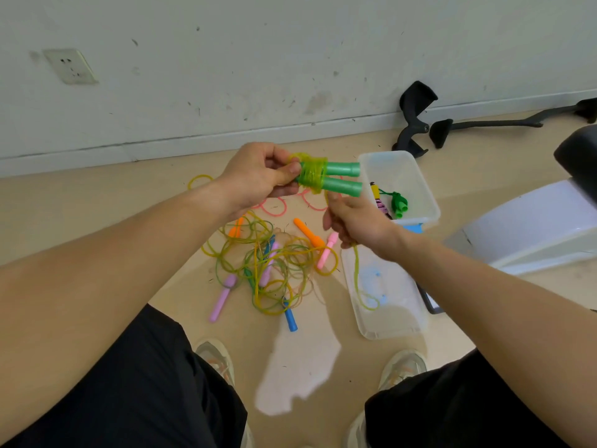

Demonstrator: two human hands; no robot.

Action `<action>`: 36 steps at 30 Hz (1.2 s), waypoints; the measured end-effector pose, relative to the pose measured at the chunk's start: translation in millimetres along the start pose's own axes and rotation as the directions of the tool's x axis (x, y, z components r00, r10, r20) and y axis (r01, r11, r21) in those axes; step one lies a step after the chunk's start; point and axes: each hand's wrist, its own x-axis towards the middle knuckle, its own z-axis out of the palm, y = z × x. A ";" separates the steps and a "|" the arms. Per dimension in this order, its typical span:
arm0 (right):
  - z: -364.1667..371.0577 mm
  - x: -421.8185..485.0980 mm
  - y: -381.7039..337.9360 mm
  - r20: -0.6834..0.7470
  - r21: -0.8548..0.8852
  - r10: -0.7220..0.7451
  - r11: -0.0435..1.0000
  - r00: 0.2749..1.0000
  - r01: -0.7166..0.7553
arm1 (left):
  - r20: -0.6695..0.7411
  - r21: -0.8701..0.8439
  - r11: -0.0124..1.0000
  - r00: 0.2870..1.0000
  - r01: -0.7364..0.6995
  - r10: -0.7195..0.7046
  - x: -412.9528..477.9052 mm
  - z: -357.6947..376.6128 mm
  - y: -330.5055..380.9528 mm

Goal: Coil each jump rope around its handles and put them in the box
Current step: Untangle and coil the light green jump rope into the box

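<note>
Presently, the fingers (281, 188) of the left hand (258, 176) are curled round the left ends of the two green handles (342, 178), with the thumb (291, 171) pressed against them; the handles lie side by side, roughly level, pointing right toward the box (416, 176); a tight band of yellow-green rope (311, 174) is wound round both handles just beside the thumb. The fingers (336, 218) of the right hand (358, 223) are closed on the loose tail of the same rope, below and slightly right of the handles; the tail leaves the underside of the fist and hangs down in front of a clear lid (387, 321); the lid lies on the floor (97, 205) on the near side of the box. The wound bundle is held in the air, left of the box and not inside it. The box is clear plastic, open, on the floor to the right; it holds one coiled green rope (399, 205) and a second dark bundle (378, 199), detail unclear. Beneath the hands a tangle of ropes (268, 270) lies on the floor; an orange handle (308, 235), a pink handle (327, 252), a purple handle (222, 300) and a blue handle (290, 319) show in it. Far side: a pale wall (290, 59) with a socket (69, 66).
</note>
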 end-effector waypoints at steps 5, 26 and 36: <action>22.6 -4.4 -12.0 0.037 -0.628 -0.253 0.746 0.967 0.220 | -0.207 0.208 0.978 0.976 -0.018 0.062 9.7 -3.5 -8.6; -44.6 4.3 -18.9 -0.021 -0.231 -0.268 0.939 0.963 0.256 | 0.241 0.208 0.976 0.970 -0.067 0.015 -3.5 1.4 -1.8; -42.8 8.4 -16.0 -0.028 0.124 -0.146 0.981 0.989 0.148 | 0.196 0.012 1.000 0.980 0.028 -0.030 -1.2 -2.4 -1.6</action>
